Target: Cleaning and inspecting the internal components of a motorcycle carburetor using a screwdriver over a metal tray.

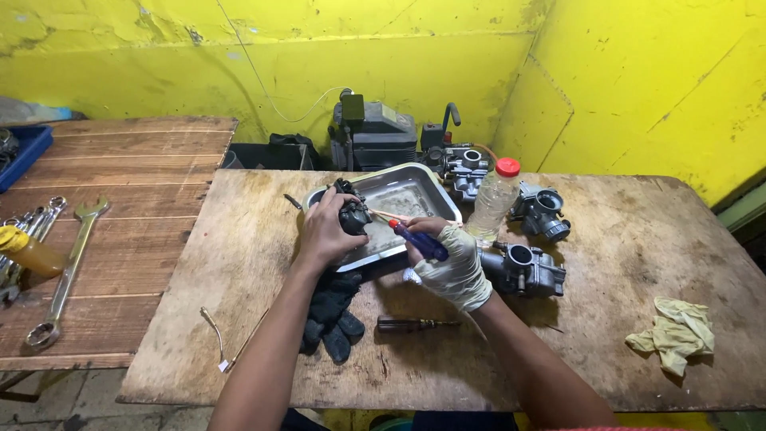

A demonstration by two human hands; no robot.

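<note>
Your left hand (323,231) is bare. Its fingers are wrapped tight around a small dark carburetor part (353,214), and you hold it over the left side of the metal tray (427,185). The tray sits near the back edge of the wooden surface (622,255), close to the middle.

Your right hand (453,267) wears a pale glove. Its fingers are closed around a screwdriver (415,238) with a blue handle and a red end. The tip points toward the dark part, over the tray.

A black glove (331,315) lies under your left wrist, near the front edge of the surface. Just to its right lies a second screwdriver with a dark handle (416,324).

A clear plastic bottle with a red cap (493,199) stands just beside the right side of the tray. A gray carburetor (523,270) sits right next to your right hand. Another one (541,211) sits behind it, closer to the back edge. A third one (464,169) sits at the back edge, behind the tray.

A crumpled yellow rag (674,334) lies near the right front corner of the surface.

On the other wooden table to the left, a long wrench (68,271) lies near more wrenches (32,223).
</note>
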